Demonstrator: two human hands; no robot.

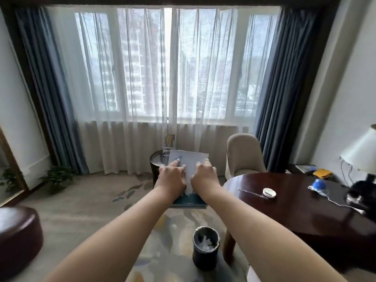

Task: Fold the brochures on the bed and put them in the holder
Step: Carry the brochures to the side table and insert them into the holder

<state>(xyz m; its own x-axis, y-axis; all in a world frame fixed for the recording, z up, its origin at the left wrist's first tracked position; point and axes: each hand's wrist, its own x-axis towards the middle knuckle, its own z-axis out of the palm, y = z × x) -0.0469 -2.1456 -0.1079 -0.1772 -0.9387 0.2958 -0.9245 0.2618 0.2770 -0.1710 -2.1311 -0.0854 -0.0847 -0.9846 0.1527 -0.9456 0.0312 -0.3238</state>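
Two hands, left (173,176) and right (204,175), fingers (176,162) curled onto one white-and-blue paper brochure (188,159) held mid-air, apparently mid-fold; clear holder (166,152) beyond on small round worktop (155,159), not yet reached.

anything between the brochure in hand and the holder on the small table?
Nothing visible. Left hand and right hand hold the brochure in the air; the holder stands on the small round table, partly hidden behind it.

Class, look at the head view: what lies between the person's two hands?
In the head view, a white strip of the brochure shows between the left hand and right hand; both rest on it.
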